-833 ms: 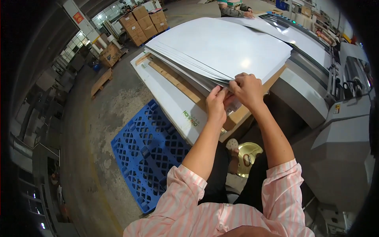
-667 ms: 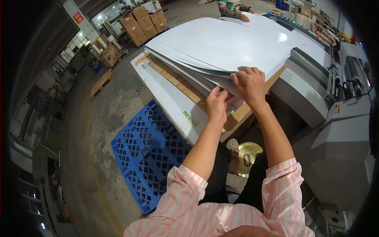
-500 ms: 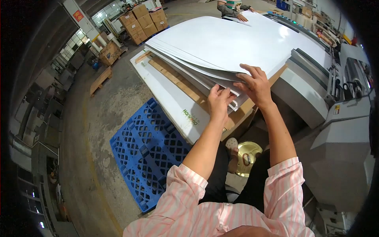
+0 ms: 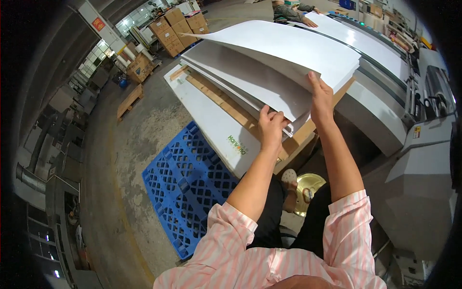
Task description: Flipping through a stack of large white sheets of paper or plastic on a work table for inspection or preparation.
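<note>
A large white sheet (image 4: 288, 48) bows upward, its near edge raised off the pile. My right hand (image 4: 321, 100) is closed on that near edge, thumb on top and the other fingers hidden behind the sheet. Underneath lies a stack of white sheets (image 4: 240, 70), in shadow where the lifted one hangs over it. At the stack's near corner my left hand (image 4: 271, 127) has bent fingers pinching the edges of the lower sheets. The pile rests on a wooden strip (image 4: 224, 102) over a white board (image 4: 211, 118) with a printed mark.
A blue plastic pallet (image 4: 192, 188) lies on the floor at the left. Grey machinery (image 4: 418, 178) stands close on my right. Another person's hand (image 4: 309, 21) rests on white sheeting at the far side. Cardboard boxes (image 4: 168, 31) are stacked at the back left.
My right hand has moved slightly up and right and lifted the top sheet, whose far left corner now stands well off the stack. My left hand stays at the lower sheets' corner.
</note>
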Demonstrator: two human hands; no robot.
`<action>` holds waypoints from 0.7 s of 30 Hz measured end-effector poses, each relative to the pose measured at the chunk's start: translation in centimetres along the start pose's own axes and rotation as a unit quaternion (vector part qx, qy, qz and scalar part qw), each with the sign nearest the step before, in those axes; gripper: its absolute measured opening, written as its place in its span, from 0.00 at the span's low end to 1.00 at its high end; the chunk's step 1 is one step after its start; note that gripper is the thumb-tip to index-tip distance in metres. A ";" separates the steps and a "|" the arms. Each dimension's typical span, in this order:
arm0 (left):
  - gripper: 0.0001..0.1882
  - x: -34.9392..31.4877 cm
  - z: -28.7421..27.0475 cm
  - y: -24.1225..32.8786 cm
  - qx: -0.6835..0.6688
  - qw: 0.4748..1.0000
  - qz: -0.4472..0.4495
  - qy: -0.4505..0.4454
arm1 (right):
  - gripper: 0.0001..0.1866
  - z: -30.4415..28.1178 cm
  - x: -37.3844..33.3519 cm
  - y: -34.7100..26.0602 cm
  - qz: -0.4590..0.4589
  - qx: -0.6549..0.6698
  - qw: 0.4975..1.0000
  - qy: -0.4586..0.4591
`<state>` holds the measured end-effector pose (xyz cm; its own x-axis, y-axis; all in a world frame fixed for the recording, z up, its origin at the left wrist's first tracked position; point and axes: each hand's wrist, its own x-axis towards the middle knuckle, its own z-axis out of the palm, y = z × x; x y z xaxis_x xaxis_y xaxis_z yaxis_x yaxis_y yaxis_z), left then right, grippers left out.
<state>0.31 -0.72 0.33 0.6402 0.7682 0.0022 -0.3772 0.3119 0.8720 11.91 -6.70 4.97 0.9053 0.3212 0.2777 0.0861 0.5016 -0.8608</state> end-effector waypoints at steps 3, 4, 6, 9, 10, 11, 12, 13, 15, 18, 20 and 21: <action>0.33 0.0 0.0 0.3 0.010 1.000 0.002 0.003 | 0.12 0.0 -1.2 -0.5 -0.128 -0.217 0.961 -0.112; 0.33 -0.1 0.1 0.2 -0.004 1.000 0.002 0.007 | 0.10 0.0 -1.6 -0.7 -0.252 -0.316 0.897 -0.177; 0.32 0.0 0.1 0.2 -0.005 1.000 0.000 -0.004 | 0.09 -0.8 -1.9 0.2 -0.224 -0.366 0.878 -0.212; 0.31 0.3 -0.2 0.0 -0.022 1.000 0.002 -0.023 | 0.08 -1.7 -1.6 1.4 -0.305 -0.505 0.762 -0.268; 0.30 0.2 -0.2 0.0 -0.037 0.999 0.003 -0.030 | 0.08 -1.8 -1.6 1.3 -0.307 -0.504 0.761 -0.270; 0.30 0.3 -0.2 -0.1 -0.039 0.999 0.005 -0.029 | 0.09 -1.9 -1.6 1.2 -0.307 -0.510 0.761 -0.258; 0.27 -0.1 0.1 0.5 -0.066 0.997 -0.017 -0.020 | 0.10 -1.7 -2.0 0.7 -0.305 -0.515 0.762 -0.245; 0.25 -0.3 0.1 0.9 -0.094 0.995 -0.039 -0.011 | 0.10 -1.5 -2.3 0.3 -0.305 -0.515 0.762 -0.247; 0.24 0.4 -0.6 0.6 -0.099 0.994 -0.026 -0.039 | 0.13 -0.8 -3.1 -0.9 -0.340 -0.506 0.745 -0.271; 0.20 1.1 -1.4 0.3 -0.084 0.992 0.014 -0.091 | 0.14 -0.1 -3.6 -1.4 -0.359 -0.491 0.742 -0.281; 0.17 1.3 -1.2 0.2 -0.078 0.994 0.008 -0.077 | 0.14 -0.8 -3.0 -1.1 -0.359 -0.519 0.724 -0.278; 0.17 1.4 -1.1 0.1 -0.079 0.994 0.007 -0.077 | 0.14 -0.9 -2.8 -1.2 -0.358 -0.544 0.707 -0.276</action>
<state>0.40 0.99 -0.14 0.7245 0.6822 0.0987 -0.4791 0.3954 0.7837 9.64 -8.95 4.82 0.1934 0.7122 0.6748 0.9808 -0.1238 -0.1504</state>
